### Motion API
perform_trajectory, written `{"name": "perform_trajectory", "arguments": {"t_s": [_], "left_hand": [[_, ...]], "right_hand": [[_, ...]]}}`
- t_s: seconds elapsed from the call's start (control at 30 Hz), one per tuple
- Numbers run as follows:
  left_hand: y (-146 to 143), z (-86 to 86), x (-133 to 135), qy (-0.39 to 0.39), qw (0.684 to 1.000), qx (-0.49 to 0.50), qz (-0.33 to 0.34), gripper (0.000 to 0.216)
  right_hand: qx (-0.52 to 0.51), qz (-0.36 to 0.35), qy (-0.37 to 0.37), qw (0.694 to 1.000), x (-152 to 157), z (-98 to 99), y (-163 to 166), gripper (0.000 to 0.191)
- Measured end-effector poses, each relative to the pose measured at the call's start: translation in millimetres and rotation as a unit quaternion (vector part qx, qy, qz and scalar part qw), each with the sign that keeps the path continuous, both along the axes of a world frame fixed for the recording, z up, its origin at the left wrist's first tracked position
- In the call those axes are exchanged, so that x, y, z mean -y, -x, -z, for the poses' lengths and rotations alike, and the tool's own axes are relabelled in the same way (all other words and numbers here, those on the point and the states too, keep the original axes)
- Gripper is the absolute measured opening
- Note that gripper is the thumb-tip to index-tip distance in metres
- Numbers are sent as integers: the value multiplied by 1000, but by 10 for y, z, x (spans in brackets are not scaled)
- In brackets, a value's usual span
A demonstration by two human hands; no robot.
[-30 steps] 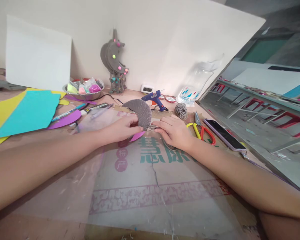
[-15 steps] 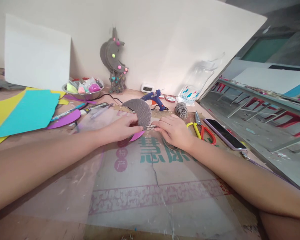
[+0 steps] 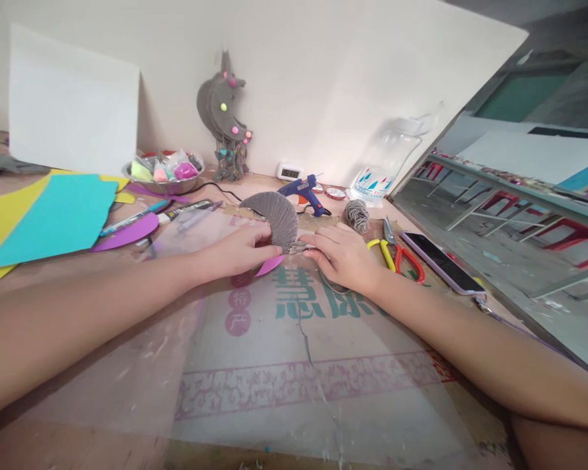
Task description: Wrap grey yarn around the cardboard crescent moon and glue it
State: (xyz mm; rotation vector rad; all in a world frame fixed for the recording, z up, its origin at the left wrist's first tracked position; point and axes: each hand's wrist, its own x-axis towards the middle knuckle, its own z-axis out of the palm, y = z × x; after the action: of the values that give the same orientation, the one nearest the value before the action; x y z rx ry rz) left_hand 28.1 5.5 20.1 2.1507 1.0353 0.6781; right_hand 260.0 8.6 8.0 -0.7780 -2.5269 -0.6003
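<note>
A grey crescent moon wrapped in yarn stands tilted above the mat, its curved side toward the right. My left hand is closed on its lower left part, thumb along the bottom edge. At the crescent's lower tip, my right hand pinches a short grey piece, seemingly yarn, between thumb and fingertips. Part of a purple sheet shows beneath the crescent. A strand of grey yarn trails under my right hand, and the yarn ball lies just beyond it.
Behind are a blue glue gun, a small clock and a glass jug. Pliers and a phone lie right. Coloured sheets and a bowl sit left. A decorated crescent hangs behind.
Both hands keep their grip on the crescent and the grey piece at its tip. The view has shifted very slightly; little else differs.
</note>
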Motion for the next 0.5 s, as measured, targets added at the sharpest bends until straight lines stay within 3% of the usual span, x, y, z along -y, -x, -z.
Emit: {"name": "perform_trajectory", "arguments": {"t_s": [0.5], "left_hand": [[-6, -27, 22, 14, 1000, -6, -6, 22]], "right_hand": [[2, 3, 1, 1000, 0, 0, 1, 28]]}}
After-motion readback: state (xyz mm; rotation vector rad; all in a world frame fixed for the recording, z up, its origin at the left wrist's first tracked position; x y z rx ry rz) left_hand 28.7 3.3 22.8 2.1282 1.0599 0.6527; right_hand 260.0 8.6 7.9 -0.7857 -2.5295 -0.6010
